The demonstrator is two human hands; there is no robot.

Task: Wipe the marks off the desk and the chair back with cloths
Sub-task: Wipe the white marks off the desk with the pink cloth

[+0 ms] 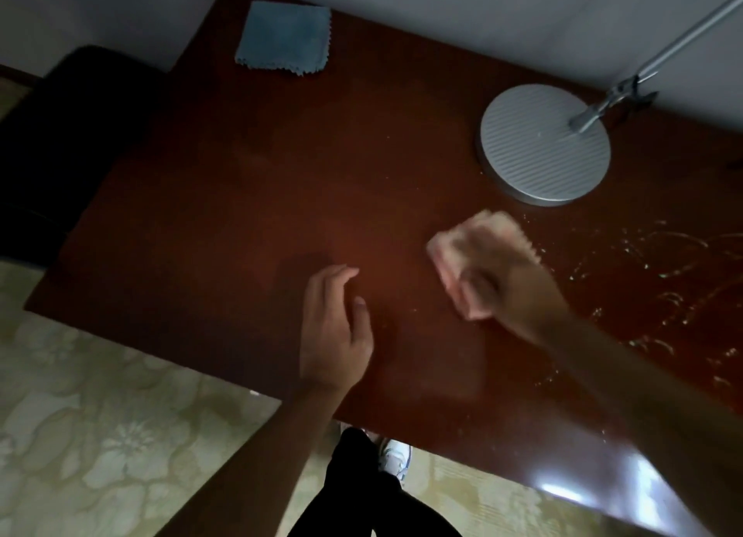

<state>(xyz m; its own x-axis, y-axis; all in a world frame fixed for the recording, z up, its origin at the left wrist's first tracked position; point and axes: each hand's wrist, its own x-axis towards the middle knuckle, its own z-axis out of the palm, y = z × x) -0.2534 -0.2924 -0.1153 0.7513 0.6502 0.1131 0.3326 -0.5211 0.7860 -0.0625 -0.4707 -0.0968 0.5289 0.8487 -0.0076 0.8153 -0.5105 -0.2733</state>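
R hand (496, 285) grips pink cloth (462, 241) on desk (225, 198); L hand (335, 327) relaxed beside.

glossy wooden desk (241, 214), ribbed metal lamp base (544, 144)

Pink cloth (462, 247) on marked red-brown desk (241, 198)

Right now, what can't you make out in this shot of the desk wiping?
- Right hand and pink cloth: motion-blurred; finger grip unclear.
- Lamp: its arm leaves the top right edge; head unseen.
- Chair: too dark to show marks.
- White marks: desk runs past the right edge; extent unknown.
- Blue cloth: underside hidden.
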